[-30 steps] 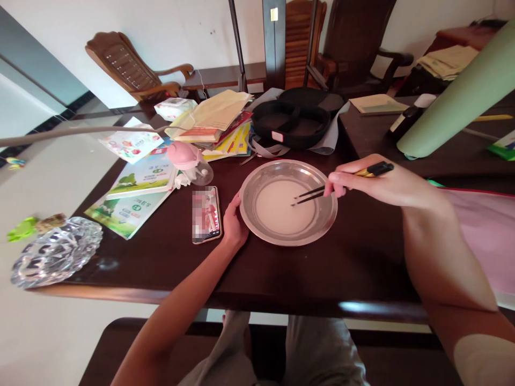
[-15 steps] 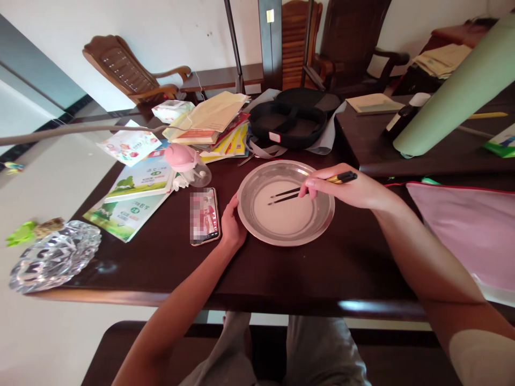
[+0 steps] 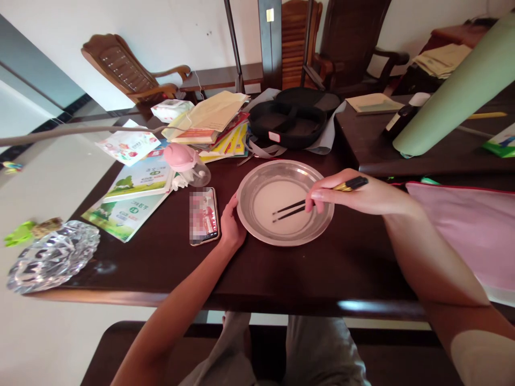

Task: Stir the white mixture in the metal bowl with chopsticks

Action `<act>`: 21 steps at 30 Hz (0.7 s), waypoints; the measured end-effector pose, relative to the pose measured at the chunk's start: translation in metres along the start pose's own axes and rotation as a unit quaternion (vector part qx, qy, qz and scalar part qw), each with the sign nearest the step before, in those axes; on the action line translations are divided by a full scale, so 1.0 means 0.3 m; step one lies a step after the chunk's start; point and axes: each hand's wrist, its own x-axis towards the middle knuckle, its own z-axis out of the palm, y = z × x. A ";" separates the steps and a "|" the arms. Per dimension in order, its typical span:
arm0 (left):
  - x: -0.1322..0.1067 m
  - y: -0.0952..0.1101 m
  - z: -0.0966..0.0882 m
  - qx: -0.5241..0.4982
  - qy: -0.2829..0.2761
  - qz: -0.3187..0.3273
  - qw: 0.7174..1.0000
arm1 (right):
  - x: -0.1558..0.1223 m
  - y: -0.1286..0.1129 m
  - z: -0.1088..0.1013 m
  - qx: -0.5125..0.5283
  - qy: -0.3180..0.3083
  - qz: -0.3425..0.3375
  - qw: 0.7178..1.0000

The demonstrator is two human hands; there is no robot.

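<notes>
A round metal basin (image 3: 245,214) stands on the dark table in front of me, with a pale, whitish layer across its bottom; whether that is liquid or powder I cannot tell. Closed around a pair of black chopsticks (image 3: 292,210) with gold bands is my right hand (image 3: 341,195), above the basin's right rim. The chopstick tips are slightly apart over the pale layer. My left hand (image 3: 233,225) grips the basin's left rim, its fingers partly hidden along the outer side. Just left of that hand lies a lit phone (image 3: 204,217).
Booklets (image 3: 137,182) and a pink-lidded bottle (image 3: 181,156) lie left. A cut-glass dish (image 3: 56,257) sits at the left table edge. Behind the basin is an open black case (image 3: 289,118). A green cylinder (image 3: 454,91) and pink pouch (image 3: 462,230) occupy the right.
My right hand and the chopsticks have shifted a little to the right and slightly down over the basin. The left hand stays at the rim.
</notes>
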 end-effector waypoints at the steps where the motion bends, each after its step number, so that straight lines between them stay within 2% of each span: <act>1: 0.000 0.000 0.001 -0.003 0.001 0.000 1.000 | 0.016 0.011 0.014 -0.004 0.015 -0.008 1.000; 5: -0.001 0.000 0.002 -0.015 0.004 -0.007 1.000 | 0.047 0.045 0.026 -0.018 0.084 -0.020 0.996; 9: -0.001 -0.002 0.000 -0.018 0.012 -0.009 1.000 | 0.005 0.041 -0.024 -0.058 0.127 0.007 0.990; 15: -0.002 -0.003 -0.004 -0.010 0.009 -0.007 1.000 | -0.091 -0.024 -0.092 -0.073 0.040 0.045 0.995; 19: -0.004 0.004 0.003 -0.009 0.007 -0.007 1.000 | -0.063 -0.023 -0.050 -0.036 -0.022 0.032 0.999; 21: -0.004 0.006 0.006 -0.013 0.007 -0.007 1.000 | -0.021 -0.001 -0.008 -0.010 -0.012 0.011 1.000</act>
